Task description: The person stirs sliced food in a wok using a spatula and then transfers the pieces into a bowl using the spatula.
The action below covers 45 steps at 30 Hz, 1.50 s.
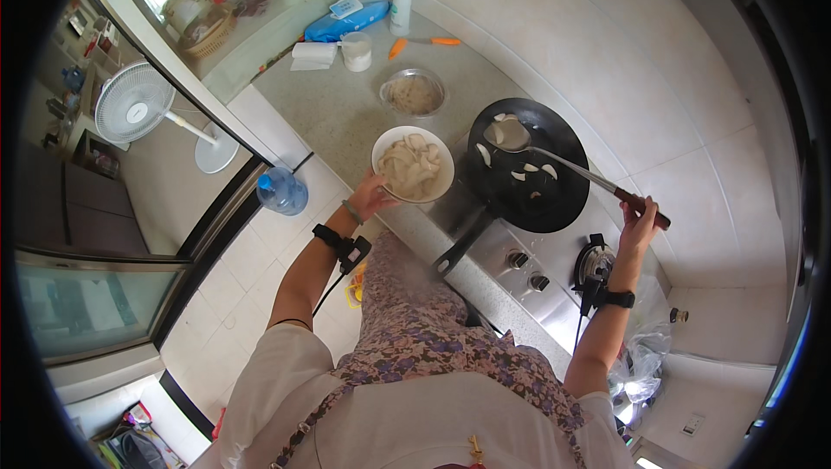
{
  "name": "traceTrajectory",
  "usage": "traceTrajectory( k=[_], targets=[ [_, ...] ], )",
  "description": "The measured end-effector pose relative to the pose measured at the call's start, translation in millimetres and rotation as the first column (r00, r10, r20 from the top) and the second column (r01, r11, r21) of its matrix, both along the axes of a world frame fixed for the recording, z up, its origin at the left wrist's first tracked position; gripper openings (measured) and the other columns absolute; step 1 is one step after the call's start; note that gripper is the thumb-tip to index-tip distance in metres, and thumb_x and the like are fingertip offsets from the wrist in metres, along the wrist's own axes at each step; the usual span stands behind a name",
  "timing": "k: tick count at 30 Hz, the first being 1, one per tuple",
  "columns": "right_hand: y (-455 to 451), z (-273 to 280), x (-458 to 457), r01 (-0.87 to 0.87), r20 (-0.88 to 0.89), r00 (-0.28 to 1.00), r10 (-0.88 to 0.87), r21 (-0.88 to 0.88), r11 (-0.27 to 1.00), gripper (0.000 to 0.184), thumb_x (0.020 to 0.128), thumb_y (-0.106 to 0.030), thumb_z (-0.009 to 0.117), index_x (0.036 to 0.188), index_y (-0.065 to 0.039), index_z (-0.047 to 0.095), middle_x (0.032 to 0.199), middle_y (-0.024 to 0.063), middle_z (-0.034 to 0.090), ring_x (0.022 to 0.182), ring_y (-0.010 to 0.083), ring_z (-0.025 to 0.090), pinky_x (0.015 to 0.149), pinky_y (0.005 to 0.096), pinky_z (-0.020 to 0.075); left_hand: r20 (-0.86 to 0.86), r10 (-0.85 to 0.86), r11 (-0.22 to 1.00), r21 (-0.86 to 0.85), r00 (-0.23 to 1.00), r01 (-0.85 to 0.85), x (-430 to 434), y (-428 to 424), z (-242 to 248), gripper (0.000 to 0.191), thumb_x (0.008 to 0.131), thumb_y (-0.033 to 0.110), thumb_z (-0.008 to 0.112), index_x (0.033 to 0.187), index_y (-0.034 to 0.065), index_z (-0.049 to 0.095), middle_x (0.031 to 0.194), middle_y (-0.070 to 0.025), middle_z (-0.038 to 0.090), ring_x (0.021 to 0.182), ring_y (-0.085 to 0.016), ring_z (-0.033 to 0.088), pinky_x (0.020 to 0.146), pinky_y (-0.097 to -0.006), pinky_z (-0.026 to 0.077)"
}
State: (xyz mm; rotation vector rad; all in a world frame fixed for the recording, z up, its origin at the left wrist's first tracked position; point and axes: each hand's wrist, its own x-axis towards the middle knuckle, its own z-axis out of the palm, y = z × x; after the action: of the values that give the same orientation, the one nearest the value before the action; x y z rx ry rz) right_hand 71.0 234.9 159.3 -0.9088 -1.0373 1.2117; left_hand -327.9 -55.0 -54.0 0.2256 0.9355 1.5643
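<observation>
My left hand grips the rim and side of a white bowl filled with pale sliced pieces, held beside the wok. In my right hand is the brown handle of a metal ladle. The ladle's head rests inside a black wok on the stove, near its far left side. Several white pieces that look like garlic lie apart in the wok. The wok's black handle points toward my body.
Behind the bowl stands a clear bowl of pale food. Farther back are an orange-handled knife, a white tub, a spray bottle and a blue packet. A second burner lies near my right wrist; a plastic water jug is at left.
</observation>
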Motion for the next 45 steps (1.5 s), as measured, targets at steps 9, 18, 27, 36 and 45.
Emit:
traceTrajectory(
  k=[9,18,27,36,45],
  targets=[
    [26.0,56.2,-34.0,-0.131,0.161,0.980,0.120,0.054,0.990,0.019,0.079,-0.016,0.053,0.078,0.002,0.048,0.074,0.0129,0.056,0.060,0.0215,0.058,0.050,0.0259,0.0526,0.144,0.005,0.999,0.041,0.990,-0.011,-2.6,0.9,-6.1,0.062,0.077,0.017,0.051,0.130,0.0209,0.020,0.125,-0.0085,0.036,0.105,-0.029,0.048,0.077,-0.0419,0.050],
    [29.1,79.0,-51.7,-0.136,0.210,0.970,0.122,0.053,0.989,0.022,0.079,-0.018,0.054,0.079,0.003,0.048,0.075,0.0138,0.056,0.058,0.0227,0.058,0.051,0.0258,0.0536,-0.009,0.041,0.999,-0.003,0.999,-0.041,9.5,-0.6,18.0,0.055,0.078,0.025,0.051,0.126,0.0106,0.029,0.121,-0.0111,0.044,0.107,-0.027,0.048,0.086,-0.0416,0.045],
    [-2.9,111.6,-73.2,-0.351,0.366,0.894,0.259,0.213,0.912,0.016,0.082,-0.016,0.050,0.078,0.000,0.050,0.078,0.0120,0.057,0.068,0.0210,0.060,0.052,0.0260,0.0533,-0.111,-0.040,0.988,0.143,0.993,0.056,-2.5,19.2,-3.3,0.059,0.080,0.022,0.052,0.130,0.0124,0.022,0.126,-0.0098,0.038,0.110,-0.025,0.046,0.086,-0.0393,0.046],
    [-104.8,139.8,-94.8,-0.740,0.584,0.666,0.464,0.440,0.508,0.019,0.080,-0.016,0.056,0.075,0.001,0.049,0.077,0.0135,0.051,0.058,0.0191,0.057,0.053,0.0276,0.0495,-0.110,0.025,0.999,0.032,0.994,-0.022,8.6,45.8,46.3,0.062,0.078,0.014,0.050,0.131,0.0233,0.018,0.127,-0.0046,0.035,0.111,-0.026,0.044,0.083,-0.0495,0.045],
    [-143.2,134.6,-93.2,-0.731,0.688,0.660,0.302,0.493,0.472,0.021,0.074,-0.020,0.063,0.069,-0.002,0.053,0.071,0.0140,0.057,0.055,0.0165,0.054,0.049,0.0263,0.0439,-0.060,0.043,0.999,-0.032,0.997,-0.045,13.8,41.4,33.4,0.061,0.078,0.020,0.051,0.130,0.0236,0.019,0.127,-0.0037,0.035,0.109,-0.025,0.045,0.085,-0.0501,0.043]
  ],
)
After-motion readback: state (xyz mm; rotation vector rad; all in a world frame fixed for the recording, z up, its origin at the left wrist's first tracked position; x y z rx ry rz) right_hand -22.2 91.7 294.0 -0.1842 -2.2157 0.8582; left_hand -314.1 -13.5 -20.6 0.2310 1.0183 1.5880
